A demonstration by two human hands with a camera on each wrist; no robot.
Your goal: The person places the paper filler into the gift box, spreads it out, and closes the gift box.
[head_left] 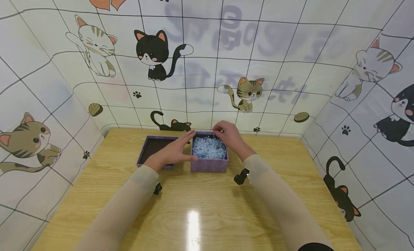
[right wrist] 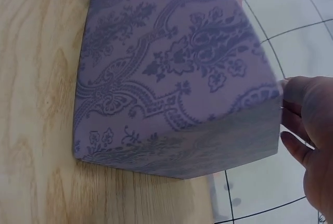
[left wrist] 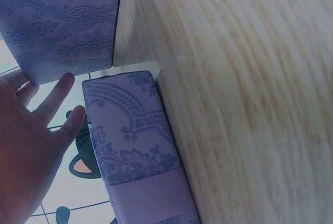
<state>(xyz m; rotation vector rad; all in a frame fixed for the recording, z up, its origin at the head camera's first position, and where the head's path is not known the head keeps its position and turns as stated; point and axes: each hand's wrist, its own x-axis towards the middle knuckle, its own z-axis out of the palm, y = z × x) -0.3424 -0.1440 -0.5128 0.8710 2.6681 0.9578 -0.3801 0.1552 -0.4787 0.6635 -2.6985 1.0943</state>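
Observation:
An open purple patterned box (head_left: pixel 209 166) stands on the table, filled with pale blue shredded paper (head_left: pixel 208 149). My left hand (head_left: pixel 173 150) spreads along the box's left side, fingers mostly straight, with the fingertips at the back left corner and the thumb near the front left edge. At the back right corner, my right hand (head_left: pixel 229 135) bends its fingers over the rim; I cannot tell whether they pinch any paper. The right wrist view shows these curled fingers (right wrist: pixel 296 99) beside the box's patterned wall (right wrist: pixel 171 62).
Left of the box lies its shallow purple lid (head_left: pixel 155 145), dark inside face up, partly behind my left hand. The light wooden table (head_left: pixel 207 200) ends at a back wall (head_left: pixel 200 96) covered in cat drawings, and more printed walls flank it.

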